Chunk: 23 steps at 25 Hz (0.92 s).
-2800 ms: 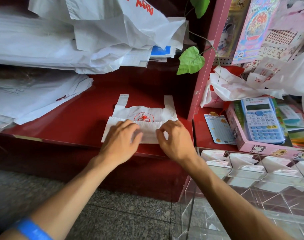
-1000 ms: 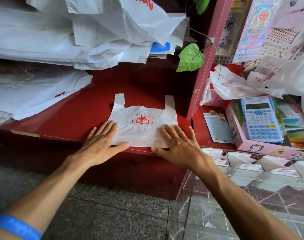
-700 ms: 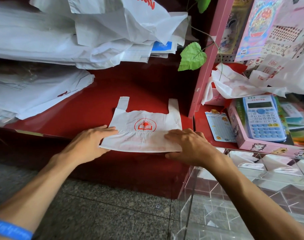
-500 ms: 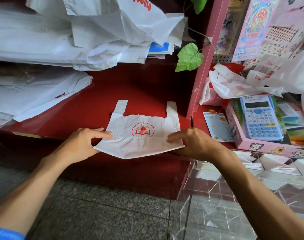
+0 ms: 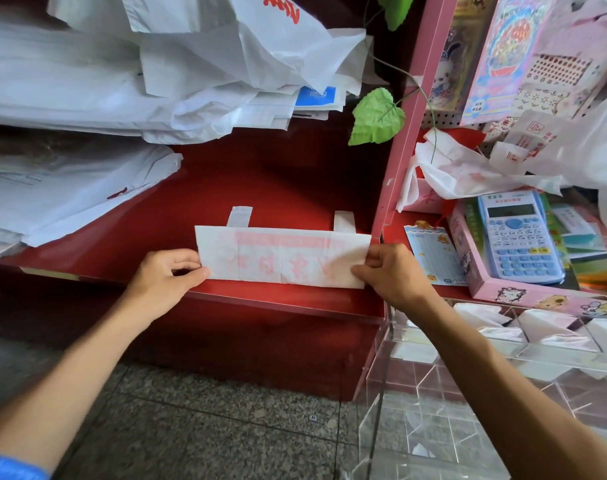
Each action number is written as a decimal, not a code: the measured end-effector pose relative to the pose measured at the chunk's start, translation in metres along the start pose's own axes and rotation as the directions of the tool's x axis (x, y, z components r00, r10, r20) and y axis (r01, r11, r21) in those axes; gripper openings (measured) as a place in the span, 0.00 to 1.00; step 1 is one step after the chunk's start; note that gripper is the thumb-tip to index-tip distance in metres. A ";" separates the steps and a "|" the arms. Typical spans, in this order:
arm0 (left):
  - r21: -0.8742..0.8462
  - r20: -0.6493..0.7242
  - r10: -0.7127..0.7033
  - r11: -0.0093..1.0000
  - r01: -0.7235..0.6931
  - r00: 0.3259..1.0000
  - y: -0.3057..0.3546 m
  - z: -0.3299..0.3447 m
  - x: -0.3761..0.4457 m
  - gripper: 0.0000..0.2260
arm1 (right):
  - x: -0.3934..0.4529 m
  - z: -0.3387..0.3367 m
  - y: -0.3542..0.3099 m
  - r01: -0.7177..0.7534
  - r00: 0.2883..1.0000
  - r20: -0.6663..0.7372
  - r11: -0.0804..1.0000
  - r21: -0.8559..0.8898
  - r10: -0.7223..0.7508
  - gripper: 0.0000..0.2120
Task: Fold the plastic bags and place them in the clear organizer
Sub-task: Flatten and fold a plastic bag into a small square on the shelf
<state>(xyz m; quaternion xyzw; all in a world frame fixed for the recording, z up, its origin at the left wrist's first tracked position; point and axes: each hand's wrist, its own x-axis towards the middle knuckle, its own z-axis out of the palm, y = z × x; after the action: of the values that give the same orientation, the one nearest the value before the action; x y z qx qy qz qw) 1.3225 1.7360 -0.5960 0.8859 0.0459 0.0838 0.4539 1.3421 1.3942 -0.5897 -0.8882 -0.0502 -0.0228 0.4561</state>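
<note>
The plastic bag (image 5: pixel 281 258) lies flat on the red counter (image 5: pixel 149 233), close to its front edge and straight ahead of the person. It is now a long narrow strip whose long axis runs left to right, with two handle tabs poking out beyond its far edge. The left hand (image 5: pixel 167 275) pinches the strip's left end between thumb and curled fingers, and the right hand (image 5: pixel 388 271) pinches the right end the same way, so each hand sits at one end and neither is nearer than the other. The clear organizer (image 5: pixel 433 393) stands below and to the right, just beside the right forearm, with folded white bags already in its far compartments. The right hand is the closer one to it. Judging from this layout, the next fold would bring one end across toward the other along that long axis, and the handle tabs look likely to need tucking in first.

Half a second ago the bag was a wider piece with a round red logo facing up, its near edge lifted off the counter by both hands. Since then that near part has been turned over onto the far part, so the logo is hidden, faint red print shows through from the reverse side, and only the handle tips remain uncovered
</note>
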 end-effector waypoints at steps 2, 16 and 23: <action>0.016 -0.002 0.005 1.000 -0.005 1.000 0.004 0.002 -0.002 0.17 | 0.003 0.006 0.002 -0.045 0.997 -0.058 0.999 -0.025 0.044 0.08; 0.192 -0.014 -0.003 0.981 0.006 1.000 -0.007 0.008 0.007 0.11 | 0.003 0.019 -0.004 -0.135 0.983 -0.158 0.943 -0.303 0.090 0.17; 0.379 -0.158 0.253 0.908 -0.178 0.954 0.018 0.023 0.008 0.05 | 0.005 0.037 -0.013 0.081 0.897 -0.329 0.841 -0.535 -0.295 0.10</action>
<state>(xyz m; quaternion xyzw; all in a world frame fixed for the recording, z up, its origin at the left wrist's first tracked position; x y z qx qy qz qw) 1.3345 1.7083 -0.5935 0.9403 0.0081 0.2141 0.2645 1.3452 1.4323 -0.6008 -0.9433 -0.0372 -0.2612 0.2014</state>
